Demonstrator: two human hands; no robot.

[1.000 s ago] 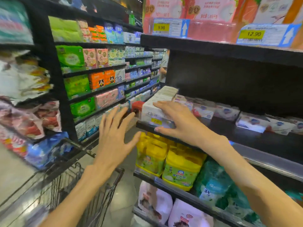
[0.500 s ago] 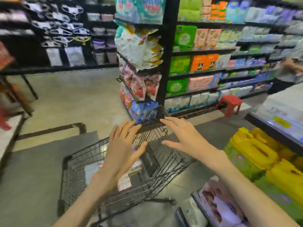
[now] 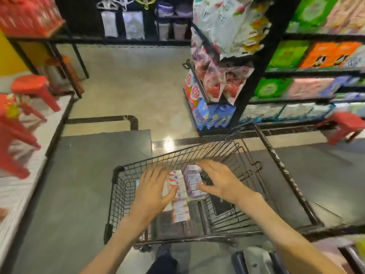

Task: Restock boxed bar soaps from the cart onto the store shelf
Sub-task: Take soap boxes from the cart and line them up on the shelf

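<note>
A black wire cart [image 3: 118, 196] stands below me on the grey floor. Rows of boxed bar soaps [image 3: 180, 206], white with red and purple print, lie in its basket. My left hand [image 3: 152, 192] hovers over the left side of the boxes with fingers spread, its thumb near one box. My right hand [image 3: 219, 180] reaches over the purple boxes [image 3: 192, 182] with fingers spread, holding nothing. The soap shelf itself is out of view.
A black flat object [image 3: 220, 204] lies in the cart to the right of the boxes. A shelf end with bagged goods [image 3: 215, 82] stands ahead on the right. Red stools [image 3: 29, 89] sit at the left and another red stool [image 3: 345, 125] at the right.
My view has swung from the shelf down to the cart. Both hands have left the shelf and dropped into the basket over the soap boxes.
</note>
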